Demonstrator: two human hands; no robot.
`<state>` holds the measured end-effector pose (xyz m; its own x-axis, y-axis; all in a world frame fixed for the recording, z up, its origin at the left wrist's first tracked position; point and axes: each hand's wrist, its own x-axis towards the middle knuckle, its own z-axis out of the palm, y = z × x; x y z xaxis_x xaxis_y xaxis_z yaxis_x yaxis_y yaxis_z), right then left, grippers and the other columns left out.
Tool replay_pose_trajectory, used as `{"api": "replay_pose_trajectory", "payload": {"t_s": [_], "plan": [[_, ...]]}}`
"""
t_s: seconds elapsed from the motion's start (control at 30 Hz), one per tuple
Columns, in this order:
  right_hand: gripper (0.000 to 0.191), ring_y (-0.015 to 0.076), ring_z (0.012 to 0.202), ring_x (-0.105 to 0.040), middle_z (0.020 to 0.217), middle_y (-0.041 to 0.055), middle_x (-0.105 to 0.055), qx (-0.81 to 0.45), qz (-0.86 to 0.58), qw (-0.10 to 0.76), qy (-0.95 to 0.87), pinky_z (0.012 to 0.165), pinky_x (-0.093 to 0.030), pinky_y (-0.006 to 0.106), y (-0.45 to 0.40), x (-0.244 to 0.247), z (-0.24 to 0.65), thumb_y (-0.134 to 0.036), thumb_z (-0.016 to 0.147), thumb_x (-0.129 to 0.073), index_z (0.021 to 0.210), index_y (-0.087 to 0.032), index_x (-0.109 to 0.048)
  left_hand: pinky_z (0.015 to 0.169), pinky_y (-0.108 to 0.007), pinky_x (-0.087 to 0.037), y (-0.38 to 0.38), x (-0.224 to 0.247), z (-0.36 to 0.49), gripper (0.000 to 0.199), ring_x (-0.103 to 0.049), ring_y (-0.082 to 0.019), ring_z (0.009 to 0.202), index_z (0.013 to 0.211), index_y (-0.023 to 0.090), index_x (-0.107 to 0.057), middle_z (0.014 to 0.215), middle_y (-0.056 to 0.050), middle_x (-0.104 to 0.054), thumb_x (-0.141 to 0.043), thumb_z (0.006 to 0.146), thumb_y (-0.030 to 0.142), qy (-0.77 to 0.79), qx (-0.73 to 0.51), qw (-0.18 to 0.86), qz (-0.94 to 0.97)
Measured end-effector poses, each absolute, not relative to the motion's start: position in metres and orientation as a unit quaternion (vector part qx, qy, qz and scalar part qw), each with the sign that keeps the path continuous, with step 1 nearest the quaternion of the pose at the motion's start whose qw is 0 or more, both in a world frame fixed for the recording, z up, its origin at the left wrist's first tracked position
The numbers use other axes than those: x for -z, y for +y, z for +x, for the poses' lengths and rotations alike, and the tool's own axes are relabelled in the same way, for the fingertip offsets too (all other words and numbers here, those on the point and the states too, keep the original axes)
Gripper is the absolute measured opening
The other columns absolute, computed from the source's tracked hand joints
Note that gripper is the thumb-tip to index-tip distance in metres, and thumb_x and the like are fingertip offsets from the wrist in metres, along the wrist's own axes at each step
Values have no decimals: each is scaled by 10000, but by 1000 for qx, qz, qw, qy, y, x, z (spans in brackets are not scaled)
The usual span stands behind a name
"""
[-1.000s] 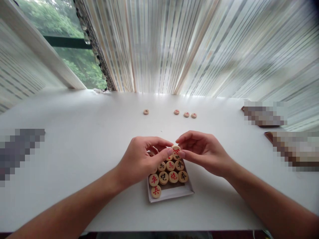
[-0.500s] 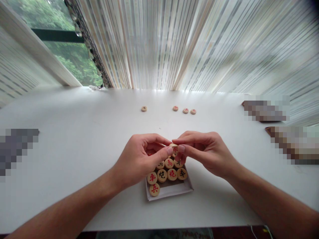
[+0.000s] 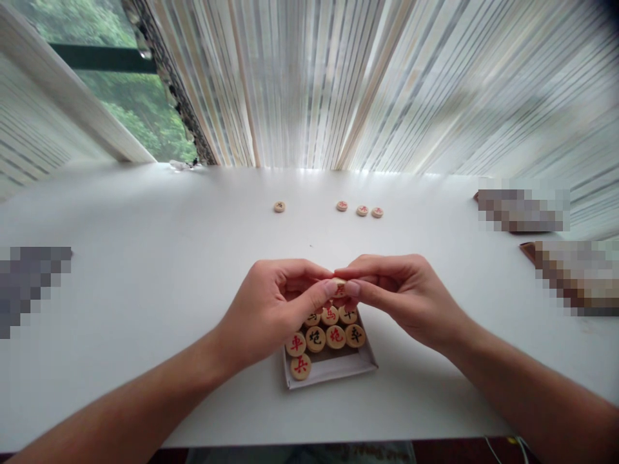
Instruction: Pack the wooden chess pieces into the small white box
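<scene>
Between the fingertips of both hands is a round wooden Chinese chess piece [image 3: 340,289] with a red character. My left hand [image 3: 285,290] pinches it from the left, and my right hand [image 3: 387,283] pinches it from the right. Right below lies a shallow white box [image 3: 338,368] holding several wooden pieces with red or black characters. A red-marked piece [image 3: 300,367] sits alone in the box's near left corner, and a black-marked piece [image 3: 354,336] is at the right side. My hands cover the far part of the box.
On the white table [image 3: 193,225], beyond my hands, lie a black-marked piece [image 3: 279,207] and three red-marked pieces [image 3: 362,211]. Blurred-out objects sit at the right [image 3: 575,277] and the left edge. A striped curtain [image 3: 300,84] hangs behind the table.
Both hands keep the same piece pinched above the box; its face now looks more tilted, with less of the character showing. The camera view has shifted slightly.
</scene>
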<state>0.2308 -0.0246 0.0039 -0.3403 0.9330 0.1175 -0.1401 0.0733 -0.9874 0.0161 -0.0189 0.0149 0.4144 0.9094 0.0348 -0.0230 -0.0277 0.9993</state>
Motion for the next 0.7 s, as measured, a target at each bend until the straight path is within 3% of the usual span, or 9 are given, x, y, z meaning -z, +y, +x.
{"api": "replay_pose_trajectory", "payload": {"t_s": [0.27, 0.4, 0.53, 0.7], "plan": [[286, 210, 834, -829, 884, 56, -859, -626, -351, 449, -533, 814, -714, 334, -24, -4, 230, -236, 837, -932, 1116, -266, -878, 760, -296, -704, -15, -14, 15, 341, -840, -231, 778, 1092, 113, -845, 858, -100, -868, -935, 802, 269, 367, -380, 666, 526], [356, 223, 849, -830, 920, 65, -864, -626, -352, 450, -531, 823, -715, 352, -24, -3, 229, -244, 808, -954, 1152, -259, -867, 744, -269, -696, -14, -15, 14, 430, -835, -214, 746, 1171, 116, -827, 815, -92, -864, -953, 780, 241, 365, -372, 680, 515], [377, 209, 777, -808, 893, 66, -856, -624, -367, 461, -513, 726, -704, 330, -25, -2, 227, -252, 737, -998, 1096, -240, -883, 746, -302, -704, -15, -14, 15, 518, -838, -235, 750, 1230, 110, -801, 826, -95, -866, -967, 761, 254, 379, -374, 663, 526], [381, 130, 586, -692, 745, 32, -808, -628, -383, 474, -483, 562, -617, 252, -25, -4, 224, -218, 576, -1067, 912, -202, -887, 754, -301, -700, -20, -11, 18, 545, -846, -247, 798, 1303, 109, -769, 871, -103, -872, -935, 802, 245, 378, -369, 649, 548]]}}
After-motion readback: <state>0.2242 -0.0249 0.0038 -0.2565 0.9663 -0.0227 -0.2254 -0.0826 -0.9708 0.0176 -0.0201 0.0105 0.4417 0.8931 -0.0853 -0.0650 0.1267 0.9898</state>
